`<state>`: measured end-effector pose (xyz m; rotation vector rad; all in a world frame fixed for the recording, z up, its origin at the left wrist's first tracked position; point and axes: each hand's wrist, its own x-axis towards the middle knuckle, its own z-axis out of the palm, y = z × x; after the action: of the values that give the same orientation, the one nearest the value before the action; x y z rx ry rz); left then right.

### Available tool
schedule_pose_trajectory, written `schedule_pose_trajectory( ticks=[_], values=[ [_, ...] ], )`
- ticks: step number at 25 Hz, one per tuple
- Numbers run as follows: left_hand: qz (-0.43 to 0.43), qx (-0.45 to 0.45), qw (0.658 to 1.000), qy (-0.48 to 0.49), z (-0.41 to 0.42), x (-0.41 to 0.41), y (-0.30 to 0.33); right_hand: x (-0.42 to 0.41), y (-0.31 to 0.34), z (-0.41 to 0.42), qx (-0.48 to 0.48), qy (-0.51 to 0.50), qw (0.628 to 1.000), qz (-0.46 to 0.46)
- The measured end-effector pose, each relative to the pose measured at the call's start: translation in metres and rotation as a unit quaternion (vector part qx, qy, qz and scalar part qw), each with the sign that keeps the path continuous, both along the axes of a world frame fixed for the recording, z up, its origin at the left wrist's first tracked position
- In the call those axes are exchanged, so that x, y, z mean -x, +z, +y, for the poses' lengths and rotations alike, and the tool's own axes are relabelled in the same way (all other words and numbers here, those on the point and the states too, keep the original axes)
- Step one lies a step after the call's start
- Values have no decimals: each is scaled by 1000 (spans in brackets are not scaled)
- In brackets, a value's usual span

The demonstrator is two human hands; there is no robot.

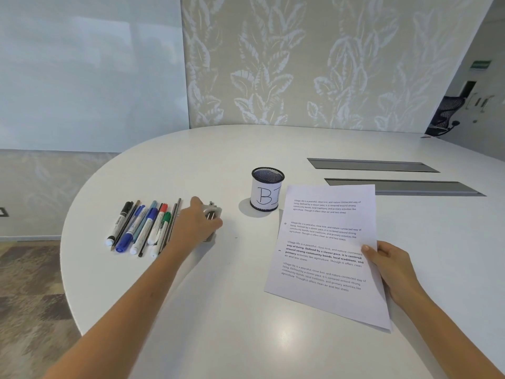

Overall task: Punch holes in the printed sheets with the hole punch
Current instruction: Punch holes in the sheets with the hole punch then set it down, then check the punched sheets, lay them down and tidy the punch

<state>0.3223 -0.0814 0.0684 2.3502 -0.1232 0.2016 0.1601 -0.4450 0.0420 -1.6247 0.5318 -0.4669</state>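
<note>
A metal hole punch [211,213] sits on the white table [226,302], left of centre. My left hand [195,224] covers most of it, fingers curled round its body. The printed sheets [325,250] lie to the right, a thin stack with black text paragraphs; two punched holes show at the left margin. My right hand [388,262] pinches the stack's right edge, thumb on top and fingers beneath, lifting that edge slightly.
Several markers and pens [142,228] lie in a row just left of the punch. A black mesh cup [267,188] with a "BI" label stands behind the sheets' left corner. Two grey cable slots [382,173] cut the table at the far right.
</note>
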Motion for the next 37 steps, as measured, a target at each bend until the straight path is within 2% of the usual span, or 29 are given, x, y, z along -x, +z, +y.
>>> schedule_pose_trajectory(
  ticks=[3,11,17,20,22,24,25,26,27,28,29,30,32,34,37],
  values=[
    [-30,-32,999,25,-9,0,-8,-1,-2,-2,-3,7,1000,-4],
    [-12,-77,995,62,-16,-6,-14,-1,-6,-8,29,12,1000,-5],
    [-27,-261,962,71,-17,-3,-12,1,-8,-11,30,20,999,-5],
    [-20,-286,953,97,-19,1,-9,2,-9,-11,30,23,999,-12],
    [-61,-292,946,126,-27,5,-5,4,-7,-11,14,25,999,-25],
    [-154,-227,957,93,-41,9,0,6,-3,-9,-2,28,999,-38],
    [-166,-145,974,52,-50,11,4,7,0,-9,-10,29,998,-46],
    [-127,-26,992,-4,-59,13,12,7,6,-8,-16,30,998,-59],
    [-45,111,990,-70,-68,16,21,7,13,-7,-20,33,996,-77],
    [49,230,962,-139,-76,20,30,8,23,-6,-19,36,994,-99],
    [127,310,920,-204,-83,24,38,8,34,-3,-17,39,991,-125],
    [183,351,877,-271,-90,28,44,8,46,0,-16,42,987,-152],
    [217,376,812,-390,-105,34,53,9,69,7,-13,44,977,-207],
    [179,394,795,-425,-118,44,64,10,91,14,-17,44,966,-255],
    [94,427,797,-418,-131,55,80,17,110,18,-12,66,951,-303]
  ],
)
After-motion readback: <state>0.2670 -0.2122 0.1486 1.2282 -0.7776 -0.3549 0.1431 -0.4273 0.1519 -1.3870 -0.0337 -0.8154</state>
